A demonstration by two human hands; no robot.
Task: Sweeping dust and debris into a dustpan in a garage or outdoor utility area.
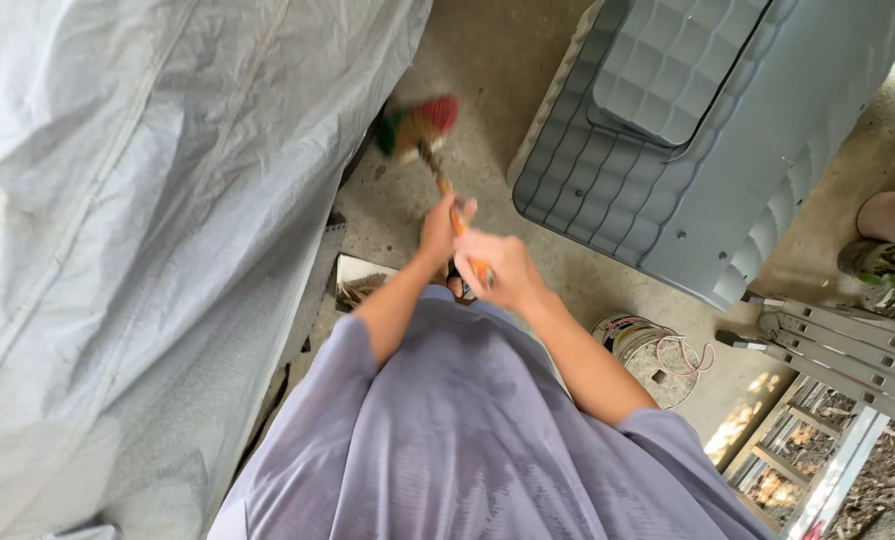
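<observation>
Hands meet at the middle of the frame on a broom with an orange handle: the left hand grips higher up the stick, its fingers wrapped tight around it, and the right hand closes around the lower end, fingers curled shut on the wood. The broom head (blurred, with red, green and yellowish bristles) sits on the concrete floor toward the upper middle, close beside the edge of a grey fabric cover that fills the left side. A grey plastic bin with a gridded surface lies tipped over at upper right. A coil of cable rests at lower right, near folded metal ladders.
</observation>
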